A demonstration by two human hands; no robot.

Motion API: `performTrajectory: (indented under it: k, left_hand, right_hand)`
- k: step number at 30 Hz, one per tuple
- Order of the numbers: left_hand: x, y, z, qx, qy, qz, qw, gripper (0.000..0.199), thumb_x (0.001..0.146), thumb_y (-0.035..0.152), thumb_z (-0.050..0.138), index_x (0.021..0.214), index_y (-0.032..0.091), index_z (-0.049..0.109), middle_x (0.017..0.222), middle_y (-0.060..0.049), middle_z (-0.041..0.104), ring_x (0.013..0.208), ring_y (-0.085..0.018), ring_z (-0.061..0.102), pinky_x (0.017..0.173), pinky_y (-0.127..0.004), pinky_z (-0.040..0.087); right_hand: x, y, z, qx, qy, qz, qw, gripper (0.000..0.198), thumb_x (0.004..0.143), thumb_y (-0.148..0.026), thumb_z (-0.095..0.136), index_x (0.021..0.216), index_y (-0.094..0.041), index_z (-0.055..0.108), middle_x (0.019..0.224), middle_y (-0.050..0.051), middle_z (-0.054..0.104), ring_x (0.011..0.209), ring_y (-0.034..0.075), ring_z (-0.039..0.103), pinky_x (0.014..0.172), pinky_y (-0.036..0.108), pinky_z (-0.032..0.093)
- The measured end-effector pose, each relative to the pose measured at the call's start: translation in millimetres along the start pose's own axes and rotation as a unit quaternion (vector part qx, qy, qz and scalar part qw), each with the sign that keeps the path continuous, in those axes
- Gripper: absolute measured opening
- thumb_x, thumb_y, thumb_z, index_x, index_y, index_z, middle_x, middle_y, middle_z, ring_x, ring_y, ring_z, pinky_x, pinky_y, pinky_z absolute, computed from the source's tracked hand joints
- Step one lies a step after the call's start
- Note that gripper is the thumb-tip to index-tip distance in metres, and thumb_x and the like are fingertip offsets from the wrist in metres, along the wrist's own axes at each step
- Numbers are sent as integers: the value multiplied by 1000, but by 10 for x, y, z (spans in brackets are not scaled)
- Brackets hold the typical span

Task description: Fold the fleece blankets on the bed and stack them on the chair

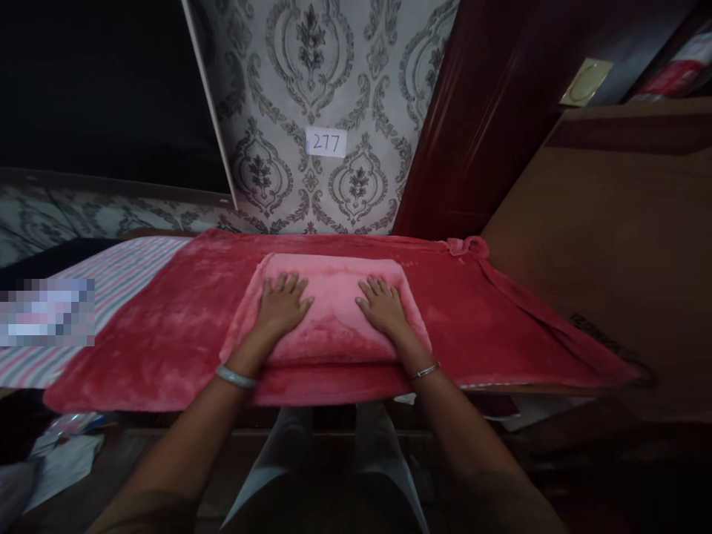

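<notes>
A pink plush blanket [334, 326], folded into a thick rectangle, lies in the middle of a red plush cloth [167, 319] spread over a long surface. My left hand [282, 302] rests flat on the left part of the folded blanket, fingers spread. On its right part lies my right hand [383, 302], palm down with the fingers apart. Neither hand grips anything. The blanket's underside is hidden.
Striped fabric [139, 271] shows at the left. A dark screen [105, 96] stands behind it. A large cardboard box [623, 245] is on the right, beside a dark red door frame [445, 119]. A card marked 277 [326, 142] hangs on the patterned wall.
</notes>
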State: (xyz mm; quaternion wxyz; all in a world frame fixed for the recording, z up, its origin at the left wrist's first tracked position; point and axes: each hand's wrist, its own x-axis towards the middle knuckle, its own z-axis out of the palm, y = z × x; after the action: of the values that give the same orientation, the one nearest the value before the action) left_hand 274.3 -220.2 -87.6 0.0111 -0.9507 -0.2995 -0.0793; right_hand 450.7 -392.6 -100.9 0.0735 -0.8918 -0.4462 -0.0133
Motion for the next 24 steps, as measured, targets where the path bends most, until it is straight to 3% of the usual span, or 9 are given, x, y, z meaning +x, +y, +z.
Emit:
performTrajectory:
  k: [3, 8, 11, 15, 18, 21, 24]
  left_hand:
    - [-94, -322, -24, -10, -7, -67, 998, 65, 99, 51, 29, 157, 23, 36, 168, -7, 23, 154, -35, 17, 122, -66, 13]
    - [-283, -717, 3, -59, -45, -137, 988, 66, 99, 52, 26, 160, 27, 26, 168, -8, 20, 150, -38, 30, 117, -65, 29]
    - [-217, -761, -126, -35, -48, -139, 989, 64, 98, 51, 33, 156, 25, 38, 168, -10, 20, 151, -41, 23, 117, -67, 25]
    - [264, -494, -433, -22, -2, -65, 998, 56, 99, 38, 34, 147, 15, 50, 165, -15, 30, 150, -37, 30, 119, -59, 27]
    - [705, -104, -513, -31, 10, 9, 999, 52, 99, 36, 39, 147, 20, 50, 159, -10, 42, 148, -27, 36, 122, -45, 28]
    - [938, 242, -326, -34, 23, 62, 997, 50, 99, 33, 39, 147, 26, 51, 158, -7, 44, 146, -25, 38, 122, -47, 26]
    - [948, 396, 0, -33, 24, 76, 996, 50, 99, 28, 38, 146, 27, 52, 156, -8, 47, 146, -26, 40, 122, -54, 25]
  right_hand:
    - [-83, 260, 8, -5, -2, 45, 999, 58, 104, -47, 27, 159, -28, 30, 169, 4, 18, 155, 25, 13, 122, 54, 18]
    - [-192, 566, 27, 22, -23, 118, 992, 60, 104, -49, 23, 161, -30, 24, 170, 3, 13, 154, 27, 20, 116, 57, 30]
    - [-155, 561, -123, 10, -32, 126, 991, 58, 102, -47, 31, 158, -29, 34, 169, 5, 20, 153, 31, 19, 116, 59, 29]
    - [123, 175, -468, 10, 45, 55, 997, 54, 102, -33, 35, 153, -19, 43, 165, 11, 30, 153, 26, 22, 121, 47, 24]
    - [410, -239, -575, 33, 60, -28, 997, 54, 101, -28, 37, 154, -19, 42, 165, 9, 32, 153, 22, 23, 122, 44, 20]
    - [606, -496, -426, 35, 42, -76, 996, 51, 102, -26, 34, 152, -21, 44, 163, 7, 36, 152, 22, 24, 123, 48, 18]
    - [678, -531, -146, 36, 24, -92, 995, 52, 103, -25, 29, 152, -21, 43, 161, 7, 39, 151, 23, 28, 122, 51, 17]
